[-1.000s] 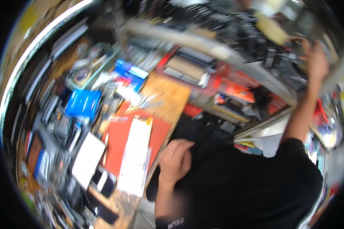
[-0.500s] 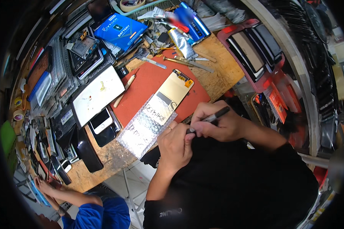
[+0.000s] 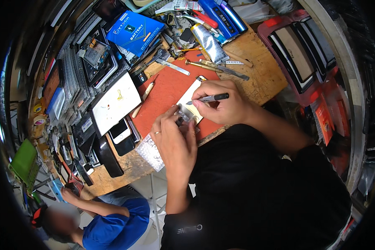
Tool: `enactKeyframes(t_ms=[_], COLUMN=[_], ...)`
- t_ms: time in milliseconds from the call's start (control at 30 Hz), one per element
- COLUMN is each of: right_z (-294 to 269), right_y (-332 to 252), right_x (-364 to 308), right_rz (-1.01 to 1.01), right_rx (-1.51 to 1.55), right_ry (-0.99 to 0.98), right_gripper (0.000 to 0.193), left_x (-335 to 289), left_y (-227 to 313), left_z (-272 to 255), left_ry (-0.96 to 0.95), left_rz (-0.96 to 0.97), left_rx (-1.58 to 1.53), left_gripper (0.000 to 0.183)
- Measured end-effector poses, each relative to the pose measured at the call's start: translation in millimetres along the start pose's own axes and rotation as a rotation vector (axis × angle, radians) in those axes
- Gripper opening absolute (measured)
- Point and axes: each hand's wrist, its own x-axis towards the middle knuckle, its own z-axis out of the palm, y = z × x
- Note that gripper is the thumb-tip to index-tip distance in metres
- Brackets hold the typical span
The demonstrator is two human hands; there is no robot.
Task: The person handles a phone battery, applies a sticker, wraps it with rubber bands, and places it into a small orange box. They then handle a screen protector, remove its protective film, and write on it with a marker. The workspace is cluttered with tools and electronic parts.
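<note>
A black marker pen [image 3: 216, 98], uncapped, is gripped in my right hand [image 3: 231, 106]. Its tip points at the pale back of a phone display panel [image 3: 189, 92], at or very near the surface. A clear bubble-wrap sleeve [image 3: 149, 153] covers the panel's lower end. Over the sleeve rests my left hand [image 3: 171, 137], fingers curled, with the dark pen cap [image 3: 179, 121] held between them. Beneath panel and sleeve lies a red-orange work mat [image 3: 158, 98]; my hands hide part of both.
On the left are a white board [image 3: 116, 102], a white phone [image 3: 120, 131] and stacked parts. A blue battery box [image 3: 135, 31], silver tube [image 3: 208, 43] and tweezers [image 3: 173, 66] lie at the back. A red phone-holding tray [image 3: 296, 54] stands right. A person in blue [image 3: 116, 225] sits lower left.
The pen and its cap have come apart. My right hand has moved up over the panel with the pen, while my left hand has shifted left onto the sleeve. The view has shifted slightly.
</note>
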Motion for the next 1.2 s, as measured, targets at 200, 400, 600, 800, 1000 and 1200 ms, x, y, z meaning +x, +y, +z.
enactKeyframes(t_ms=[200,400,600,800,1000,1200], right_z=[-5.1,-0.2,-1.6,-2.6,-1.5,-1.6], right_y=[-4.1,2.2,-0.4,-2.6,-1.6,-1.5], right_x=[4.6,1.6,1.4,2.3,0.4,1.7], right_rz=[0.019,-0.014,0.016,0.008,0.019,0.006], right_rx=[-0.008,0.002,-0.033,-0.053,-0.048,-0.089], right_ry=[-0.017,0.014,0.05,0.066,0.114,0.121], right_gripper=[0.009,0.01,0.009,0.009,0.009,0.008], left_x=[2.1,3.5,3.7,3.7,3.0,2.3], left_y=[-3.4,-4.0,-4.8,-4.9,-5.0,-5.5], left_z=[1.2,1.9,1.2,1.3,2.4,2.5], left_ry=[-0.051,-0.073,-0.071,-0.085,-0.074,-0.065], left_rz=[-0.024,-0.052,-0.045,-0.045,-0.042,-0.025], left_rx=[0.001,0.005,-0.001,0.014,0.012,0.017], left_gripper=[0.041,0.041,0.039,0.039,0.039,0.038])
